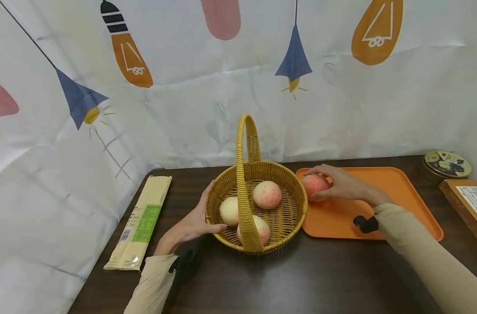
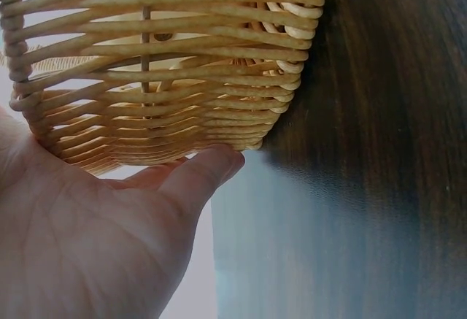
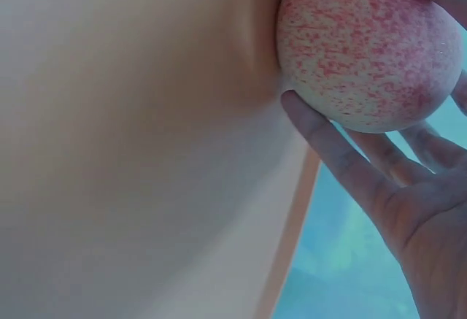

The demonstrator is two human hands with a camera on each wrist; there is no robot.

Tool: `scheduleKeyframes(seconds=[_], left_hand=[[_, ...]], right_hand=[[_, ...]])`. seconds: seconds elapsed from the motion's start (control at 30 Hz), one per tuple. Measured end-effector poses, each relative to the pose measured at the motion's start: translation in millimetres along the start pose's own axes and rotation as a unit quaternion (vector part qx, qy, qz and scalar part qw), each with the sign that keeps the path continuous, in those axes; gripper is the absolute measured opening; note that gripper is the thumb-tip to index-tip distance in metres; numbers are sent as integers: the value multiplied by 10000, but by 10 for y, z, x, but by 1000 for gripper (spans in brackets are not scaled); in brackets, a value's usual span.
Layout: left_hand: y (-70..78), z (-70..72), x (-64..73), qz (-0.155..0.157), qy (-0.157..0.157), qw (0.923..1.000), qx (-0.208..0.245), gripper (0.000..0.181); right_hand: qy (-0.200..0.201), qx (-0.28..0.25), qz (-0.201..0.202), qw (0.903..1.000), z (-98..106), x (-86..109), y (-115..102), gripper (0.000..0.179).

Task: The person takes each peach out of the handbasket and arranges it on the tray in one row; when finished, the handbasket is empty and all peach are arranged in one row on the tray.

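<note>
The left hand (image 1: 193, 222) is grasping the side of the basket (image 1: 292, 214), probably steadying it while it is sitting on the table (image 1: 238, 283) with 3 peaches (image 1: 267, 195) inside. The grip of the right hand (image 1: 343, 182) is clasping 1 more peach (image 1: 314, 185) at the left end of the tray (image 1: 332, 221), likely cupping it against rolling.

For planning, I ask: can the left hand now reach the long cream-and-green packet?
Probably yes: the packet lies nearby with nothing visible between, though the left hand would first leave the round yellow wicker basket.

Peach (image 3: 365, 49) pale, pink-speckled; basket (image 1: 285, 216) golden yellow; tray (image 1: 338, 218) orange.
</note>
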State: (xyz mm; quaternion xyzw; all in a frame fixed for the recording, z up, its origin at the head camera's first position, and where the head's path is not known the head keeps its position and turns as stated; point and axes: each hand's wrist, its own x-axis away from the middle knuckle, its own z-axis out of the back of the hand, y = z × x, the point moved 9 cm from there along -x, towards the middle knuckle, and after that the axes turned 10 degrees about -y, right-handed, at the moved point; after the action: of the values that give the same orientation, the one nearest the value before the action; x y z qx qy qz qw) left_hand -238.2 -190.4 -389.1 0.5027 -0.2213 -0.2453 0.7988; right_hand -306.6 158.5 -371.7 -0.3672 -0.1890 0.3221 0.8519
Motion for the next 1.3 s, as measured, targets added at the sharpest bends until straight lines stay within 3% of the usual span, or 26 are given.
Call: scheduleKeyframes(seconds=[0.27, 0.37, 0.5, 0.67, 0.83, 0.93, 1.13, 1.3], left_hand=[[-26, -5, -3, 21, 18, 9999, 113, 130], [-37, -1, 11, 38, 48, 9999, 109, 130], [-41, 7, 18, 27, 68, 9999, 142, 130], [-34, 25, 33, 26, 95, 9999, 74, 130], [-39, 27, 49, 57, 91, 9999, 69, 129], [-45, 14, 38, 59, 70, 9999, 64, 129], [-48, 2, 30, 109, 99, 9999, -24, 129], [-15, 12, 19, 61, 143, 9999, -56, 129]], right_hand=[[71, 105, -23, 9999, 34, -81, 34, 57], [6, 267, 143, 9995, 59, -93, -34, 55], [231, 608, 429, 9970, 171, -79, -279, 49], [476, 898, 929, 9905, 187, -103, -804, 48], [409, 1250, 1813, 9746, -55, -163, -1419, 48], [84, 1313, 2121, 9683, -309, -180, -1645, 42], [-728, 1377, 2338, 9597, -825, -268, -1747, 38], [-1002, 1495, 2340, 9554, -1065, -375, -1669, 37]])
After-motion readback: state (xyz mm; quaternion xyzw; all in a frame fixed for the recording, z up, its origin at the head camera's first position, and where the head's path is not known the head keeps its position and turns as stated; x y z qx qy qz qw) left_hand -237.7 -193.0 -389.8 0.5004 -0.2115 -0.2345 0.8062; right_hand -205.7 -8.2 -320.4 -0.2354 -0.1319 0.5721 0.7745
